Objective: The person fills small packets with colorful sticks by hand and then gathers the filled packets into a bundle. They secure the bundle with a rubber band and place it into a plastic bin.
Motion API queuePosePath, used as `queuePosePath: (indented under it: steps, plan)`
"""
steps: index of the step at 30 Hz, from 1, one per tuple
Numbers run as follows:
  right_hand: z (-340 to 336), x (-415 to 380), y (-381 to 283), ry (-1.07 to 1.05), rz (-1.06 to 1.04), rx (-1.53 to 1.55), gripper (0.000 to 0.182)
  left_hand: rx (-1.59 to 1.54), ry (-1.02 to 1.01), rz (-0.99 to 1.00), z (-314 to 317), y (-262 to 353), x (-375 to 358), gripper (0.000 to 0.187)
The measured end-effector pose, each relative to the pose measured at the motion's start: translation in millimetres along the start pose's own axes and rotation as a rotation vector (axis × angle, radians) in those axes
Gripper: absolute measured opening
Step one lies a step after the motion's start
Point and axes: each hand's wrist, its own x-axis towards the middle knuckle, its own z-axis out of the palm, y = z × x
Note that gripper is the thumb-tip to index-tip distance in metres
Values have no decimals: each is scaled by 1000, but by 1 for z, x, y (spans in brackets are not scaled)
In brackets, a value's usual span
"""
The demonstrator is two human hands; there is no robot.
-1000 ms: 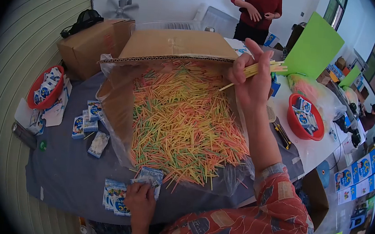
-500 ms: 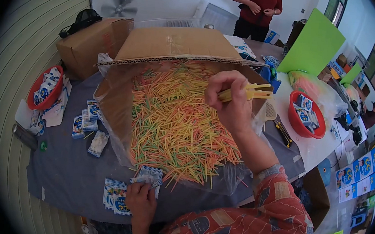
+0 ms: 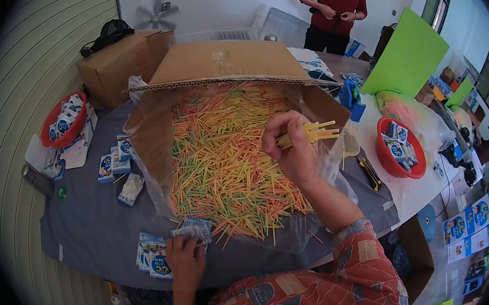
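Note:
My right hand (image 3: 293, 148) is raised over the right side of a cardboard box (image 3: 230, 57), its fingers closed round a small bundle of yellow sticks (image 3: 320, 134). Inside the box lies a heap of thin sticks (image 3: 237, 163) in yellow, orange, pink and green. At the table's near edge my left hand (image 3: 185, 260) has its bent fingers on the lower edge of a part-clear packet (image 3: 195, 229) with blue stripes; the thumb is hard to see. Just left of that hand lie flat blue-and-white packets (image 3: 154, 254), overlapping.
Filled packets (image 3: 115, 162) lie left of the box. Red baskets with packets stand at left (image 3: 62, 118) and right (image 3: 401, 149). A yellow-black cutter (image 3: 369, 173) lies at the right. A green board (image 3: 407, 56) stands upright behind. Across the table stands a person in a red top (image 3: 332, 8).
My right hand has lowered slightly and shifted a little left with the yellow sticks. My left hand stays at the packet. The view has shifted slightly.

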Motion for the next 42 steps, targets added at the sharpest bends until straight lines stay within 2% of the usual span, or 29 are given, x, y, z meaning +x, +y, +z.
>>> queuePosePath:
  steps: [2,8,19,36,42]
  plan:
    - [0,-4,1,3,4,10,45,-3,-96,-26,-9,5,5,28]
    - [1,-18,5,-26,109,28,44,10,-102,4,-12,10,8,38]
    - [7,-26,17,-66,234,26,47,11,-146,5,-12,4,7,32]
    - [20,-31,31,-117,256,63,45,-7,-177,-14,-16,2,7,29]
    - [18,-34,37,-110,284,75,43,-36,-185,1,-21,4,9,40]
